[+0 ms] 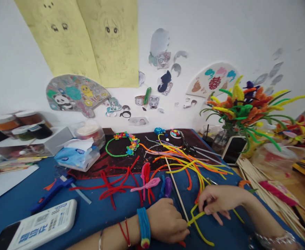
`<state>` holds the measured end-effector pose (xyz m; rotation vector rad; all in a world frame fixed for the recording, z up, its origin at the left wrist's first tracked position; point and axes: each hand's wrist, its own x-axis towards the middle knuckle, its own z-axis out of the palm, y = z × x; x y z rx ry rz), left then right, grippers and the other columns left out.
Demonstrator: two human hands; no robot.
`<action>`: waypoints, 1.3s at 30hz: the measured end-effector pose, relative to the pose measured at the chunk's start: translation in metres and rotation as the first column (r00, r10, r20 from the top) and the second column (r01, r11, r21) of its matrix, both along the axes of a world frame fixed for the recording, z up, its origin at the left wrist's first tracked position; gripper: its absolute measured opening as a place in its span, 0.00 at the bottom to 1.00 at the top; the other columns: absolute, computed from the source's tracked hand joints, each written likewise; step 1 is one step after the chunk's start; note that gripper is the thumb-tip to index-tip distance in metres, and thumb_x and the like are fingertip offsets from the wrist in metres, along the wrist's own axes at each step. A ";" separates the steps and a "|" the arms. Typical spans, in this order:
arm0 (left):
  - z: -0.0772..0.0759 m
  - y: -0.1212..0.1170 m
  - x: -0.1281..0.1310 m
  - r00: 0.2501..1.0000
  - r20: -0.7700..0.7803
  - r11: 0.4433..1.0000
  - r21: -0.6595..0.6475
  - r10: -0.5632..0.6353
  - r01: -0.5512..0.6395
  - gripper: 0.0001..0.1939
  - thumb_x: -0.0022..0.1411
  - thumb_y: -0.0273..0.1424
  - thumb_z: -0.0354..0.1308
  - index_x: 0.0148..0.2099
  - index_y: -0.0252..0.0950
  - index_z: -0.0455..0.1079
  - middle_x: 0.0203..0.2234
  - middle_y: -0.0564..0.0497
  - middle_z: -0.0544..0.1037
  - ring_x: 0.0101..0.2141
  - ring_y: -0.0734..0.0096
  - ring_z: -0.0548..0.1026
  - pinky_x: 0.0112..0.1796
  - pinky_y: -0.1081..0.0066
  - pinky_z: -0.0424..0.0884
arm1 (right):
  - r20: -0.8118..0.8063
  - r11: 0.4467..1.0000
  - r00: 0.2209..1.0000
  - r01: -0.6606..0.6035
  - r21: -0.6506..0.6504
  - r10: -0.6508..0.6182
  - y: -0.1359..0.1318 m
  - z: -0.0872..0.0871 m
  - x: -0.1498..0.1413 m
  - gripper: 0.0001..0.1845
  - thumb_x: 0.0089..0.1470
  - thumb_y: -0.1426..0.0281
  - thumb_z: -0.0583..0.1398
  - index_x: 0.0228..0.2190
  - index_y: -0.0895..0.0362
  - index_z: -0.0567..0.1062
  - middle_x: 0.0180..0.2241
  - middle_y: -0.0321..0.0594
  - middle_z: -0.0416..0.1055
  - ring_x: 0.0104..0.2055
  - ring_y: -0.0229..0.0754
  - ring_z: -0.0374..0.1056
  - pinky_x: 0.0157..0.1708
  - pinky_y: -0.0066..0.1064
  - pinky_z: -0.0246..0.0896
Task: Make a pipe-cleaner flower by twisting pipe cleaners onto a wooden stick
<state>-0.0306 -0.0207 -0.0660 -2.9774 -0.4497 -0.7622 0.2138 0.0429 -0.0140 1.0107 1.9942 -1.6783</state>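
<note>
My left hand [168,222] is closed in a fist near the front edge, pinching a thin wooden stick [176,189] and the end of a yellow pipe cleaner [198,222]. A blue pipe-cleaner band and red strings circle that wrist. My right hand [220,201] pinches the same yellow pipe cleaner just to the right, fingers curled around it. Red, pink, purple and orange pipe cleaners [147,182] lie just beyond both hands on the blue table cover [97,211].
A pile of yellow and orange pipe cleaners [186,161], a green beaded ring [122,143], scissors [186,144], a tissue pack [76,156], a blue glue gun [50,192], a white remote [40,225]. Pipe-cleaner flowers in a vase [243,111], a phone [233,149], wooden sticks [267,187] at right.
</note>
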 end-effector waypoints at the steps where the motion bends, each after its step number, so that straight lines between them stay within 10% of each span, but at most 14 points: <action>1: -0.001 -0.001 0.001 1.000 -0.005 1.000 0.000 0.006 -0.006 0.16 0.57 0.38 0.48 0.21 0.35 0.58 0.13 0.55 0.66 0.17 0.78 0.63 0.23 0.69 0.51 | 0.009 0.998 1.000 0.007 0.059 -0.008 -0.002 0.001 -0.001 0.20 0.51 0.58 0.53 0.38 0.59 0.70 0.20 0.36 0.70 0.12 0.28 0.58 0.12 0.17 0.51; 8: 0.037 0.003 -0.010 0.967 -0.054 0.961 -0.114 0.248 -0.252 0.19 0.56 0.45 0.47 0.25 0.35 0.63 0.19 0.51 0.68 0.23 0.73 0.67 0.28 0.68 0.58 | 0.006 0.773 0.975 0.171 0.611 -0.221 0.004 0.025 -0.018 0.27 0.52 0.51 0.47 0.22 0.60 0.71 0.19 0.38 0.69 0.12 0.30 0.59 0.13 0.21 0.48; 13: 0.059 0.024 -0.042 0.683 -0.225 0.682 -0.093 0.695 -0.725 0.11 0.48 0.36 0.58 0.31 0.33 0.66 0.30 0.43 0.69 0.34 0.60 0.69 0.32 0.64 0.64 | -0.151 0.486 0.952 0.267 0.832 -0.265 0.035 0.038 -0.068 0.25 0.52 0.54 0.48 0.20 0.59 0.72 0.16 0.38 0.67 0.19 0.36 0.61 0.20 0.25 0.49; 17: 0.061 0.033 -0.061 0.604 -0.378 0.610 -0.117 0.702 -0.783 0.07 0.48 0.30 0.57 0.31 0.32 0.68 0.30 0.41 0.70 0.34 0.56 0.70 0.31 0.63 0.65 | -0.081 0.332 0.963 0.168 0.928 -0.258 0.054 0.018 -0.118 0.21 0.48 0.56 0.53 0.16 0.58 0.72 0.19 0.40 0.70 0.23 0.38 0.63 0.22 0.27 0.48; 21: 0.066 0.039 -0.076 0.623 -0.341 0.597 -0.190 0.704 -0.779 0.11 0.55 0.33 0.49 0.26 0.33 0.68 0.25 0.45 0.70 0.28 0.63 0.71 0.29 0.68 0.63 | 0.040 0.375 0.943 0.092 0.922 -0.332 0.064 0.001 -0.141 0.16 0.43 0.60 0.58 0.14 0.59 0.72 0.18 0.42 0.69 0.23 0.40 0.64 0.21 0.27 0.48; 26: 0.080 0.060 -0.100 0.705 -0.010 0.585 -0.550 0.709 -0.596 0.19 0.57 0.43 0.46 0.24 0.35 0.66 0.15 0.55 0.63 0.19 0.77 0.62 0.23 0.76 0.57 | -0.172 0.405 0.914 0.324 0.855 -0.368 0.069 0.017 -0.133 0.19 0.48 0.59 0.53 0.16 0.59 0.70 0.15 0.37 0.66 0.19 0.35 0.60 0.20 0.25 0.49; 31: 0.104 0.085 -0.105 0.508 0.382 0.444 -0.896 0.772 0.000 0.17 0.57 0.42 0.46 0.37 0.32 0.64 0.16 0.59 0.59 0.12 0.85 0.52 0.16 0.79 0.53 | -0.661 0.329 0.701 0.712 0.621 -0.268 0.053 0.047 -0.141 0.18 0.52 0.58 0.49 0.24 0.59 0.67 0.18 0.35 0.65 0.21 0.35 0.61 0.23 0.25 0.53; 34: 0.122 0.093 -0.092 0.322 0.628 0.525 -0.774 0.709 0.354 0.15 0.56 0.35 0.51 0.43 0.31 0.62 0.25 0.52 0.69 0.19 0.83 0.65 0.23 0.78 0.63 | -0.773 0.402 0.604 0.768 0.499 -0.196 0.034 0.058 -0.160 0.16 0.53 0.58 0.50 0.25 0.58 0.65 0.18 0.33 0.64 0.19 0.33 0.59 0.21 0.24 0.54; 39: 0.140 0.088 -0.061 0.149 0.751 0.598 -0.615 0.643 0.514 0.16 0.55 0.32 0.55 0.45 0.32 0.65 0.44 0.42 0.71 0.40 0.68 0.72 0.44 0.67 0.66 | -0.798 0.465 0.598 0.730 0.501 -0.079 0.012 0.064 -0.183 0.14 0.55 0.63 0.49 0.25 0.57 0.65 0.19 0.34 0.67 0.20 0.33 0.61 0.22 0.23 0.55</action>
